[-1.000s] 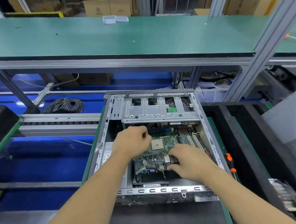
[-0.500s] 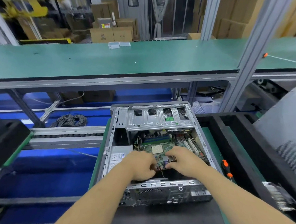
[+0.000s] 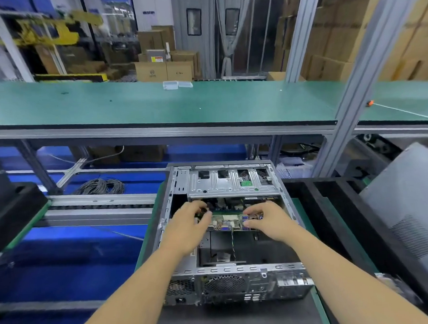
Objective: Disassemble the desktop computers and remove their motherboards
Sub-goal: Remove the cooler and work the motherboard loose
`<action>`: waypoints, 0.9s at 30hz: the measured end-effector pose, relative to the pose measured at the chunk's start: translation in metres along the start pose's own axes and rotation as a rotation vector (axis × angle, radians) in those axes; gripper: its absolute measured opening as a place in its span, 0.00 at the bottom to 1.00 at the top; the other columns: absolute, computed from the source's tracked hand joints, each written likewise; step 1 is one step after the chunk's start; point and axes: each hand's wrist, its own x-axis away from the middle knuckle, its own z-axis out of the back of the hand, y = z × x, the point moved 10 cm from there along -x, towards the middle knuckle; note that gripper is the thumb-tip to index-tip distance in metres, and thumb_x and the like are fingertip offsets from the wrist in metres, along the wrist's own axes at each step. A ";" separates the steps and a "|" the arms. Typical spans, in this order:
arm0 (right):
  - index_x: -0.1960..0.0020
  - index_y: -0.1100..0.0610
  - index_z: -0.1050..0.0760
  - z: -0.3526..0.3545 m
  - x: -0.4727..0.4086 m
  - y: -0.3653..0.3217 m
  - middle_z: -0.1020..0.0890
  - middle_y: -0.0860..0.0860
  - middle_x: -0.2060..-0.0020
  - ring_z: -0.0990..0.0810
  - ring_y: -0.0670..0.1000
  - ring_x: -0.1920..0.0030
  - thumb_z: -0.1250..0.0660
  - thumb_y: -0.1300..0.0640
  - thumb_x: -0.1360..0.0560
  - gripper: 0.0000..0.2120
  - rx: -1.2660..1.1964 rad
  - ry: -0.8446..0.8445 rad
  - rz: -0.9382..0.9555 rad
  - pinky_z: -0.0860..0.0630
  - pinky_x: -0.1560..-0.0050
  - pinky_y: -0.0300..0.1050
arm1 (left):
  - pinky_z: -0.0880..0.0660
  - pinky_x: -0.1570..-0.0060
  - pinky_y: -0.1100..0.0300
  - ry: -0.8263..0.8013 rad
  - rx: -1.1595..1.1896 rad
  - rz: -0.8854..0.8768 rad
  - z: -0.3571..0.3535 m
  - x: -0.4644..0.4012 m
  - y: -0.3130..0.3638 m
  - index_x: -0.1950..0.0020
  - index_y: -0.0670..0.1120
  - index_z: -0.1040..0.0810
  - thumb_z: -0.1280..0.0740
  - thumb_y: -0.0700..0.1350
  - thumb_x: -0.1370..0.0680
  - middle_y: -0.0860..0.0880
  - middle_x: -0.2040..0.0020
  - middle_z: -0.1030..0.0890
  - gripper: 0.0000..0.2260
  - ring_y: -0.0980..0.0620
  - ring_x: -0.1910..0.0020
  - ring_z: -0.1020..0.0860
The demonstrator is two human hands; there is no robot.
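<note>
Cable coil (image 3: 100, 187) on blue floor, cardboard boxes (image 3: 164, 69) (stacked) behind green bench (image 3: 130, 104).

From my remote seat, nothing here reads clearly. The brown cardboard cartons (image 3: 163, 70) stacked behind the green workbench carry small dark printed marks, and the grey box above them bears a yellow-and-red sticker (image 3: 158, 58), but its characters are too blurred to make out. A white wall notice (image 3: 149, 12) shows dark lettering, likewise illegible.
</note>
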 end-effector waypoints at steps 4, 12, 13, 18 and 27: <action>0.37 0.50 0.20 0.002 0.003 -0.001 0.20 0.39 0.47 0.23 0.37 0.47 0.26 0.51 0.26 0.17 -0.041 0.023 0.003 0.31 0.39 0.40 | 0.32 0.34 0.53 -0.177 -0.278 -0.108 -0.022 0.007 0.002 0.28 0.55 0.27 0.39 0.67 0.22 0.57 0.33 0.25 0.26 0.53 0.34 0.32; 0.40 0.49 0.19 0.002 0.013 0.003 0.18 0.42 0.46 0.22 0.43 0.43 0.27 0.53 0.25 0.13 -0.075 0.075 -0.004 0.31 0.42 0.39 | 0.36 0.33 0.56 -0.118 -0.501 -0.272 -0.032 0.017 0.002 0.25 0.58 0.33 0.38 0.63 0.21 0.58 0.32 0.30 0.25 0.53 0.32 0.35; 0.40 0.49 0.20 -0.003 0.013 0.000 0.18 0.42 0.45 0.22 0.43 0.42 0.27 0.52 0.24 0.13 -0.049 0.051 0.006 0.29 0.41 0.40 | 0.36 0.33 0.56 -0.105 -0.499 -0.276 -0.032 0.016 0.003 0.26 0.58 0.33 0.38 0.64 0.22 0.58 0.33 0.30 0.26 0.53 0.33 0.35; 0.40 0.46 0.20 -0.009 0.010 -0.005 0.19 0.40 0.45 0.23 0.41 0.42 0.27 0.51 0.25 0.13 -0.025 0.086 0.032 0.29 0.40 0.39 | 0.41 0.34 0.55 -0.144 -0.539 -0.333 -0.050 0.012 0.012 0.30 0.60 0.29 0.40 0.69 0.25 0.60 0.34 0.28 0.26 0.56 0.34 0.33; 0.44 0.37 0.23 -0.013 0.017 0.016 0.23 0.29 0.50 0.26 0.31 0.46 0.25 0.51 0.27 0.15 -0.085 0.177 0.034 0.31 0.38 0.36 | 0.42 0.32 0.57 -0.103 -0.373 -0.289 -0.043 0.010 0.009 0.28 0.58 0.31 0.43 0.67 0.27 0.62 0.35 0.29 0.29 0.59 0.34 0.34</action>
